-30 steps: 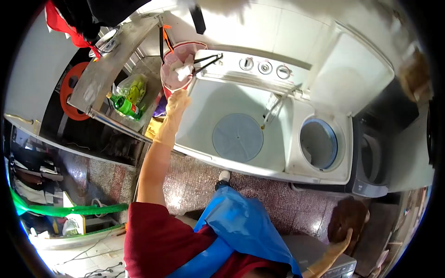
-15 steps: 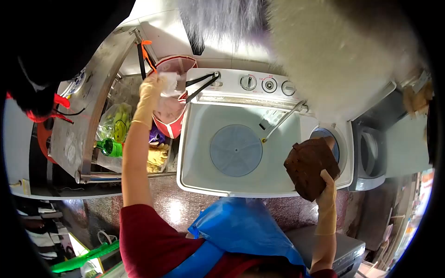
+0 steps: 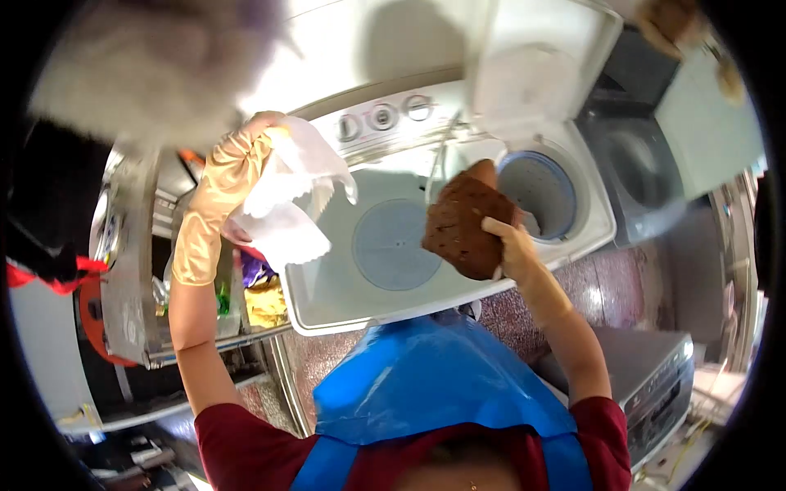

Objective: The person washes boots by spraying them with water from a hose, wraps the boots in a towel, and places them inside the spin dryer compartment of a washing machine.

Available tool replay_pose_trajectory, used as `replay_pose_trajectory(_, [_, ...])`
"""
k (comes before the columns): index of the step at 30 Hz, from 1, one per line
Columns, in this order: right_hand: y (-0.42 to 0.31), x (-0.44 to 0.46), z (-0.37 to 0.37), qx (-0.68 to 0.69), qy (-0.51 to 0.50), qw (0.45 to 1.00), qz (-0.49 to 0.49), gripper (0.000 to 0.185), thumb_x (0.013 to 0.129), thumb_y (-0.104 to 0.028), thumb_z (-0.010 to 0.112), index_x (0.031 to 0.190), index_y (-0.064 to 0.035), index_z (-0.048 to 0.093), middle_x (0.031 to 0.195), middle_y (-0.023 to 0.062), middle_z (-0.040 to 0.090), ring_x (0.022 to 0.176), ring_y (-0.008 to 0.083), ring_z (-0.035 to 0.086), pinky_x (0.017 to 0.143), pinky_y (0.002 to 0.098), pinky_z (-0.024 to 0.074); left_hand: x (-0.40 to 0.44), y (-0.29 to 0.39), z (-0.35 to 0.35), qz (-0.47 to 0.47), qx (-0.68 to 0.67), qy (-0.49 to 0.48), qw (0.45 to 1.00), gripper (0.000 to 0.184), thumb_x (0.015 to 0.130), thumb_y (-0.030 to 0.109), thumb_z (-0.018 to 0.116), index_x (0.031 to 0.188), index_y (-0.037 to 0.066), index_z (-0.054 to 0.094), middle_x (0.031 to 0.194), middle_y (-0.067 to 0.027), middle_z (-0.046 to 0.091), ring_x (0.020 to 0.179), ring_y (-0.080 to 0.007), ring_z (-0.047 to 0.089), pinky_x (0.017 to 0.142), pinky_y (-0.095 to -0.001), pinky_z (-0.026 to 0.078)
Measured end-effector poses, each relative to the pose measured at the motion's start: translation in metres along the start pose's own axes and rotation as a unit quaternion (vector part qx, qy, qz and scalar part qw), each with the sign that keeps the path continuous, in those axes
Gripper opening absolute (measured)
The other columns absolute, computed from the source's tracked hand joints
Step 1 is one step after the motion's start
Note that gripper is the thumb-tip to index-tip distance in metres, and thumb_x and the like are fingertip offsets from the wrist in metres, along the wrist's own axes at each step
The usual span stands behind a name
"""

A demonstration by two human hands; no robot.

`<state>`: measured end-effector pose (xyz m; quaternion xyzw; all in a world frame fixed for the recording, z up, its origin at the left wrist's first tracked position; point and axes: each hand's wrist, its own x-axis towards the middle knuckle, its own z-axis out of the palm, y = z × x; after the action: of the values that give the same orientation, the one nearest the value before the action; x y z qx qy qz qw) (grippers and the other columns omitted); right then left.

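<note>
My left hand [image 3: 246,155], in a pale yellow rubber glove, is closed on a white cloth [image 3: 288,196] raised over the left side of the wash tub [image 3: 336,307]. A brown, flat item with small dark marks [image 3: 468,222] is gripped in my right hand [image 3: 512,245], above the tub's right part. Near it is the round spin tub [image 3: 536,195], its lid [image 3: 544,61] standing up. A round blue-grey disc [image 3: 399,244] lies at the bottom of the wash tub.
Pale fluffy material [image 3: 164,65] hangs close at the upper left. A metal-edged shelf [image 3: 135,245] is on the left, with yellow gloves [image 3: 266,303] beside the tub. A grey machine [image 3: 634,360] stands at the lower right.
The white cloth has come up out of the red-edged basket in my left hand. My right hand has brought the brown item up and leftward over the washer.
</note>
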<state>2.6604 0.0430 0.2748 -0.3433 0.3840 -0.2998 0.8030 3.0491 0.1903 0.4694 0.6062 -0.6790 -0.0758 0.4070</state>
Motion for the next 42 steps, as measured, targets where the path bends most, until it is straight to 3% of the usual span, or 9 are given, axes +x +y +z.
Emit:
replay_pose_trajectory(8, [0.032, 0.027, -0.034, 0.049, -0.031, 0.995, -0.084, 0.042, 0.086, -0.011, 0.064, 0.125, 0.0015, 0.056, 0.117, 0.0109, 0.063, 0.108, 0.0209, 0.060, 0.095, 0.0312, 0.0462, 0.074, 0.134, 0.025, -0.093, -0.293, -0.070, 0.949, 0.031, 0.100, 0.021, 0.056, 0.124, 0.001, 0.062, 0.113, -0.0091, 0.069, 0.107, -0.0162, 0.063, 0.097, -0.0263, 0.047])
replay_pose_trajectory(10, [0.032, 0.025, -0.036, 0.075, -0.052, 0.991, -0.095, 0.040, 0.087, -0.012, 0.063, 0.125, 0.0012, 0.057, 0.116, 0.0103, 0.063, 0.106, 0.0205, 0.060, 0.094, 0.0310, 0.0466, 0.101, 0.168, 0.041, -0.181, -0.060, -0.057, 0.980, 0.040, 0.102, 0.030, 0.049, 0.134, 0.007, 0.055, 0.125, -0.0124, 0.062, 0.115, -0.0234, 0.060, 0.104, -0.0368, 0.044])
replay_pose_trajectory(12, [0.031, 0.015, -0.031, 0.086, -0.059, 0.989, -0.101, 0.039, 0.088, -0.013, 0.063, 0.124, 0.0009, 0.057, 0.115, 0.0097, 0.064, 0.105, 0.0202, 0.061, 0.092, 0.0308, 0.0470, 0.121, 0.125, 0.042, 0.032, 0.269, -0.211, 0.939, 0.048, 0.101, 0.036, 0.047, 0.141, 0.010, 0.050, 0.134, -0.0139, 0.056, 0.128, -0.0241, 0.051, 0.115, -0.0325, 0.032])
replay_pose_trajectory(14, [0.023, 0.003, -0.029, 0.086, -0.066, 0.989, -0.102, 0.038, 0.088, -0.014, 0.062, 0.123, 0.0007, 0.058, 0.114, 0.0091, 0.064, 0.104, 0.0198, 0.061, 0.090, 0.0306, 0.0473, 0.141, 0.125, 0.091, -0.260, 0.055, -0.234, 0.935, 0.063, 0.094, 0.052, 0.053, 0.132, 0.001, 0.056, 0.128, -0.0237, 0.056, 0.123, -0.0303, 0.052, 0.110, -0.0361, 0.036])
replay_pose_trajectory(19, [-0.005, -0.009, -0.031, 0.073, -0.074, 0.989, -0.103, 0.035, 0.090, -0.016, 0.060, 0.121, 0.0000, 0.059, 0.111, 0.0075, 0.065, 0.100, 0.0190, 0.063, 0.086, 0.0301, 0.0483, 0.136, 0.052, 0.187, -0.066, 0.357, -0.370, 0.855, 0.085, 0.089, 0.063, 0.055, 0.148, 0.005, 0.036, 0.149, -0.0214, 0.040, 0.137, -0.0361, 0.042, 0.114, -0.0376, 0.034])
replay_pose_trajectory(21, [-0.014, -0.013, -0.031, 0.068, -0.077, 0.989, -0.105, 0.034, 0.091, -0.017, 0.059, 0.120, -0.0003, 0.060, 0.110, 0.0069, 0.065, 0.099, 0.0186, 0.063, 0.085, 0.0300, 0.0487, 0.112, 0.082, 0.232, -0.116, 0.014, -0.378, 0.919, 0.058, 0.088, 0.036, 0.070, 0.140, 0.020, 0.049, 0.155, -0.0105, 0.035, 0.145, -0.0281, 0.029, 0.118, -0.0417, 0.027])
replay_pose_trajectory(29, [-0.032, -0.021, -0.024, 0.055, -0.071, 0.990, -0.112, 0.031, 0.093, -0.020, 0.057, 0.117, -0.0013, 0.062, 0.105, 0.0045, 0.066, 0.093, 0.0172, 0.065, 0.078, 0.0292, 0.0502, 0.055, 0.121, 0.310, 0.206, 0.085, -0.305, 0.926, 0.046, 0.079, 0.033, 0.079, 0.115, 0.010, 0.063, 0.128, -0.0098, 0.057, 0.120, -0.0300, 0.051, 0.102, -0.0402, 0.041])
replay_pose_trajectory(35, [-0.073, -0.036, -0.015, 0.009, -0.091, 0.990, -0.108, 0.029, 0.095, -0.022, 0.055, 0.114, -0.0022, 0.064, 0.102, 0.0027, 0.067, 0.089, 0.0162, 0.067, 0.073, 0.0287, 0.0514, 0.061, 0.121, 0.257, -0.089, -0.156, -0.253, 0.951, 0.016, 0.099, 0.016, 0.057, 0.113, 0.010, 0.053, 0.116, -0.0098, 0.062, 0.103, -0.0182, 0.058, 0.091, -0.0338, 0.048])
replay_pose_trajectory(42, [-0.016, 0.044, -0.072, -0.047, -0.125, 0.991, -0.022, 0.035, 0.081, -0.018, 0.076, 0.111, -0.0024, 0.067, 0.104, 0.0058, 0.070, 0.096, 0.0116, 0.062, 0.088, 0.0268, 0.0478, 0.091, 0.099, 0.170, 0.118, -0.062, -0.043, 0.990, 0.012, 0.103, 0.016, 0.051, 0.112, 0.008, 0.052, 0.096, -0.0050, 0.063, 0.085, -0.0105, 0.058, 0.077, -0.0244, 0.049])
